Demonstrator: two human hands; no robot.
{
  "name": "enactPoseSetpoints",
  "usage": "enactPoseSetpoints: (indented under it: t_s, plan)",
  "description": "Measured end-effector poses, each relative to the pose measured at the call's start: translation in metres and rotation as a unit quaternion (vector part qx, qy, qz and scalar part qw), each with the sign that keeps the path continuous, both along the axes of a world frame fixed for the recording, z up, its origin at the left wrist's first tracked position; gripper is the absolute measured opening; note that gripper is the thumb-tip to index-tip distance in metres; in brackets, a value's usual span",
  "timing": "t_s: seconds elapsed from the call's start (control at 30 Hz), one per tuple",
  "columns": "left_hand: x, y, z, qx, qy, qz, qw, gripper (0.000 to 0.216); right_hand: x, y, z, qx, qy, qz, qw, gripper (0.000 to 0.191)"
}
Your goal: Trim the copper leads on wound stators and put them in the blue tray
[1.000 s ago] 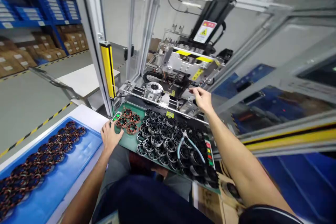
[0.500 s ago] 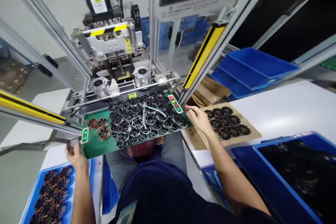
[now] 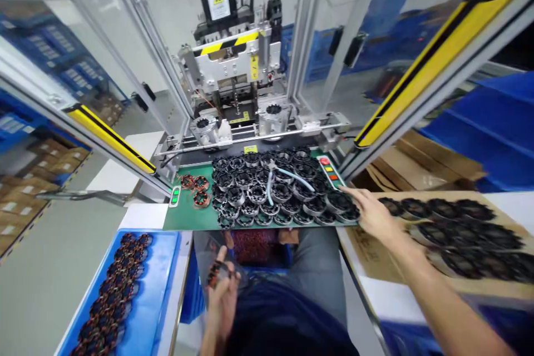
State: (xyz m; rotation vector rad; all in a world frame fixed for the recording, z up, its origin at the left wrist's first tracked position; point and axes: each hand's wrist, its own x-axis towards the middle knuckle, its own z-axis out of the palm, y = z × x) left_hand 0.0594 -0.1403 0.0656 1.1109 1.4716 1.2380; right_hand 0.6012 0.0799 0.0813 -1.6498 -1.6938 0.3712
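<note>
Low in front of my body, my left hand (image 3: pixel 223 295) grips a wound stator core (image 3: pixel 217 273) with dark and copper-coloured parts. My right hand (image 3: pixel 371 214) is stretched out at the right end of the green work surface (image 3: pixel 181 217), holding nothing. Its fingertips are by the lower end of the button panel (image 3: pixel 329 171) and the nearest stator cores; contact is unclear. Rows of bare black-and-silver stator cores (image 3: pixel 254 193) cover most of the surface, with blue-handled pliers (image 3: pixel 287 175) lying on top. Several copper-wound stators (image 3: pixel 201 199) lie at its left.
Behind stands a machine (image 3: pixel 229 61) with two round fixtures holding cores. Yellow light bars (image 3: pixel 112 139) flank it. A blue tray (image 3: pixel 161 283) of wound stators is at left. On the right, black cores (image 3: pixel 459 233) sit on cardboard (image 3: pixel 371 256).
My left hand has moved from beside the left tray to in front of my body, with the wound stator. My right hand has come to the button panel's lower end. The view has turned left.
</note>
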Motion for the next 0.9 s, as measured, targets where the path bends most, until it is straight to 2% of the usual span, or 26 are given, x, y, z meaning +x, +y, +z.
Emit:
enactPoseSetpoints:
  t_s: [0.07, 0.1, 0.17, 0.23, 0.3, 0.37, 0.43, 0.47, 0.5, 0.57, 0.7, 0.83, 0.9]
  plan:
    - [0.031, -0.014, -0.013, 0.033, -0.084, -0.008, 0.996, 0.068, 0.01, 0.006, 0.013, 0.01, -0.025, 0.033, 0.999, 0.034]
    - [0.039, -0.02, -0.012, 0.052, -0.113, -0.047, 0.991, 0.064, 0.013, 0.004, 0.024, 0.007, -0.035, 0.052, 0.998, 0.03]
    - [0.04, -0.025, 0.001, 0.065, -0.134, -0.066, 0.987, 0.067, 0.005, -0.013, 0.051, 0.025, -0.056, 0.051, 0.997, 0.029]
    - [0.027, -0.024, 0.02, 0.057, -0.145, -0.079, 0.985, 0.077, -0.025, -0.045, 0.08, 0.097, -0.057, -0.031, 0.993, 0.033]
    - [0.01, -0.015, 0.036, 0.066, -0.128, -0.122, 0.982, 0.096, -0.075, -0.083, 0.102, 0.214, 0.059, -0.11, 0.969, 0.034]
    - [-0.001, -0.002, 0.047, 0.057, -0.118, -0.134, 0.982, 0.103, -0.133, -0.122, 0.113, 0.217, 0.181, -0.115, 0.952, 0.023]
    - [-0.003, 0.01, 0.054, 0.087, -0.087, -0.177, 0.976, 0.106, -0.185, -0.156, 0.112, 0.061, 0.216, -0.019, 0.974, 0.022]
    - [-0.001, 0.015, 0.056, 0.096, -0.081, -0.185, 0.975, 0.106, -0.206, -0.169, 0.107, 0.029, 0.238, 0.063, 0.969, 0.018]
    - [0.003, 0.019, 0.057, 0.1, -0.071, -0.195, 0.973, 0.104, -0.223, -0.179, 0.1, -0.021, 0.258, 0.116, 0.959, 0.019]
    - [0.011, 0.024, 0.056, 0.091, -0.057, -0.217, 0.97, 0.107, -0.244, -0.189, 0.085, -0.081, 0.302, 0.189, 0.931, 0.023]
    - [0.026, 0.027, 0.049, 0.072, -0.072, -0.26, 0.96, 0.121, -0.254, -0.188, 0.071, -0.128, 0.364, 0.247, 0.889, 0.033]
    - [0.033, 0.026, 0.049, 0.068, -0.081, -0.252, 0.962, 0.126, -0.25, -0.184, 0.077, -0.142, 0.388, 0.27, 0.869, 0.046]
    - [0.034, 0.026, 0.053, 0.061, -0.08, -0.25, 0.963, 0.126, -0.248, -0.183, 0.081, -0.158, 0.394, 0.276, 0.862, 0.047]
